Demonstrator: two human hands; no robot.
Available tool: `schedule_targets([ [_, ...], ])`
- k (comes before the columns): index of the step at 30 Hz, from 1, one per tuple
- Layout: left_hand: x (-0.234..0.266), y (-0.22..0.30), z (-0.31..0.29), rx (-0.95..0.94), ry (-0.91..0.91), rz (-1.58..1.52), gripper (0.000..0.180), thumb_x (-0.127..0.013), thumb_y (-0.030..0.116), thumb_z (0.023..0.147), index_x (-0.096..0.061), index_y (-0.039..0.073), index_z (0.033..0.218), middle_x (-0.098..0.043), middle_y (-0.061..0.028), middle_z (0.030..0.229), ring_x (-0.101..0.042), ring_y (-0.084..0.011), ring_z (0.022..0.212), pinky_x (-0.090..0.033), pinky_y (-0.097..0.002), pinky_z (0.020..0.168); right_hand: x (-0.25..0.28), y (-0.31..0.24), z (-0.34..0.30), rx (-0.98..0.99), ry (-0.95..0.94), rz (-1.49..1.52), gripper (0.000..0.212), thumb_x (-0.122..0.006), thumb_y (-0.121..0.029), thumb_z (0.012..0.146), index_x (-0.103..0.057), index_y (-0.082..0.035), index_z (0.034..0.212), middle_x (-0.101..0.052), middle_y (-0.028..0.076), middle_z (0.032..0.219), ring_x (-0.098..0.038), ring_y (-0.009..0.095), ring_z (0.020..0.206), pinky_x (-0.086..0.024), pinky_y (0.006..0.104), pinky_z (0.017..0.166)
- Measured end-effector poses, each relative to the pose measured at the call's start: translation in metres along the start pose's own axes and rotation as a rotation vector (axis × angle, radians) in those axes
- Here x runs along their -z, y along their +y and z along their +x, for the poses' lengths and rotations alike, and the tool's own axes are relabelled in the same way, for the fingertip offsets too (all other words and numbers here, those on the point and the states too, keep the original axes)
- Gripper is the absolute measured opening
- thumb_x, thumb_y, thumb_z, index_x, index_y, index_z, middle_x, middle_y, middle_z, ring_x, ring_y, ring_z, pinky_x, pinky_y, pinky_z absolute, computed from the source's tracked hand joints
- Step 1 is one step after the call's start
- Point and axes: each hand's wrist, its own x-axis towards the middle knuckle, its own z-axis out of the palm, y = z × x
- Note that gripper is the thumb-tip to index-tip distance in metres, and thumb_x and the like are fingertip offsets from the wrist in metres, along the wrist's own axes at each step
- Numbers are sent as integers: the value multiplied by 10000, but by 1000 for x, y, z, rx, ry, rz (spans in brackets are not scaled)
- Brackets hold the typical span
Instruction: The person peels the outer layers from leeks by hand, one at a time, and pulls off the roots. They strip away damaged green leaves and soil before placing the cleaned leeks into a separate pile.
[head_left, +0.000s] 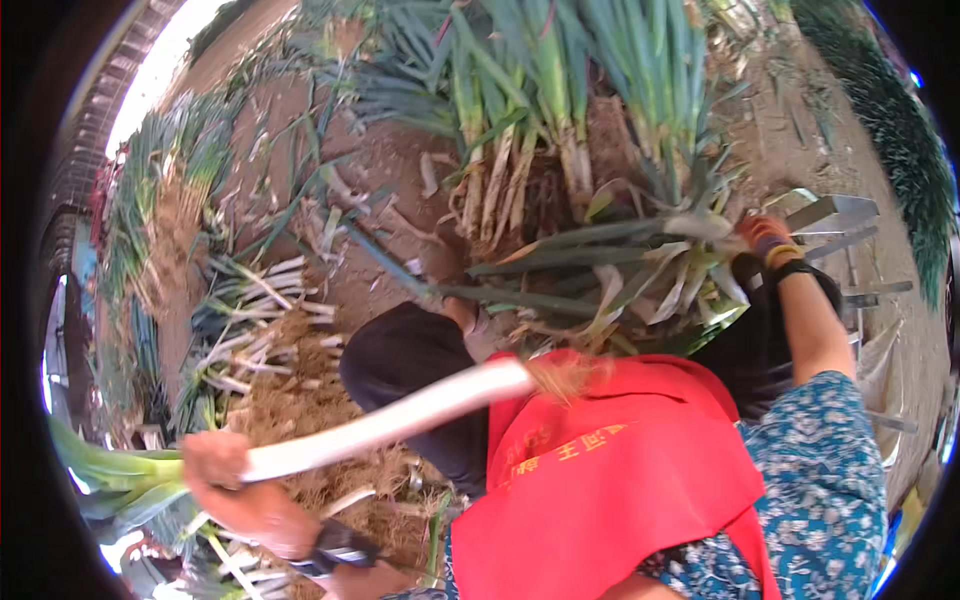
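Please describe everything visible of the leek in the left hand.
The leek has a long, pale, smooth-looking shaft, slightly curved, with blurred tan roots at one end and green leaves at the other. It slants upward rightward, roots overlapping the red apron in view; contact is unclear. The left hand grips it near the leaves.

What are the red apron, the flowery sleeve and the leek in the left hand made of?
Red apron: probably cloth, fairly matte; it drapes in soft folds.
Flowery sleeve: likely thin, matte cloth; it sits loosely around the arm.
Leek: plant; its white stem looks smooth, though blurred, with green leaves and stringy roots.
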Motion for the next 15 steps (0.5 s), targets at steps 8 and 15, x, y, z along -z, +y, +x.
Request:
schedule_targets([
  [8, 31, -42, 45, -6, 303, -58, 254, -535, 38, 850, -412, 125, 646, -375, 41, 586, -330, -72, 498, -337, -221, 504, 170, -151, 4, 336, 303, 14, 574, -627, -337, 778, -473, -64, 1259, -647, 163, 942, -606, 358, 894, -465, 421, 771],
  [15, 27, -98, 15, 63, 216, -188, 216, -531, 142, 856, -449, 106, 660, -419, -6, 606, -421, -124, 532, -388, -282, 524, 183, -284, -91, 867, -12, 671, 695, -746, -267, 690, -438, -24, 1264, -574, 149, 1122, -540, 300, 1034, -423, 370, 853],
])
